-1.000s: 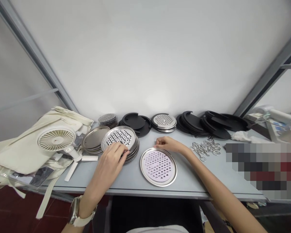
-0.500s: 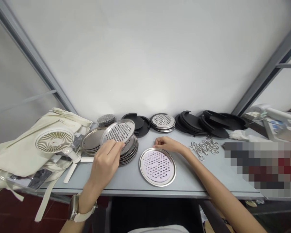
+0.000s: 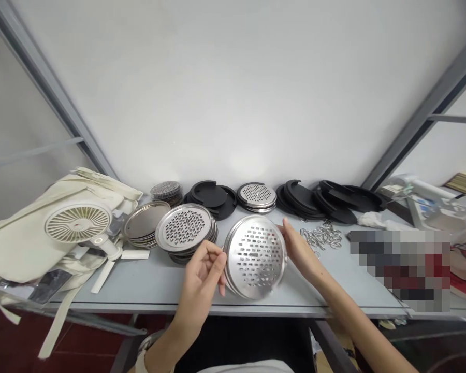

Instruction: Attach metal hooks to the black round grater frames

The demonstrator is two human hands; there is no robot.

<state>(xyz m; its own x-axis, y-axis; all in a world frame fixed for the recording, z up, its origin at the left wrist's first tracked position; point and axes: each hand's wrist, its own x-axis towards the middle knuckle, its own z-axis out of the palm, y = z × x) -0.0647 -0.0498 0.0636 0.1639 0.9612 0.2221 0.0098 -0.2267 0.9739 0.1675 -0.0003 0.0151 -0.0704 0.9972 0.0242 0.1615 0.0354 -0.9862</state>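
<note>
My left hand (image 3: 205, 272) pinches the left rim of some round metal grater discs (image 3: 256, 256), held tilted up over the table's front. My right hand (image 3: 301, 251) grips their right edge, fingers largely hidden behind. The front disc shows rows of small slots, and more rims show behind it on the left. Left of my hands stands a stack of grater discs (image 3: 185, 226) with raised teeth on the top one. Beside that lies a stack of plain metal discs (image 3: 145, 220). No lilac sheet shows; the held discs cover that spot.
Along the wall lie black round holders (image 3: 212, 197), a metal disc with round holes (image 3: 258, 195) in a black holder, and more black holders (image 3: 301, 197). Metal rings (image 3: 322, 235) are piled at right. A white fan (image 3: 79, 223) and cream bag (image 3: 19, 228) occupy the left.
My left hand has brought a grater disc rightward from the stack to the disc with the lilac sheet. My right hand has shifted to the right edge, and the discs are now tilted up.
</note>
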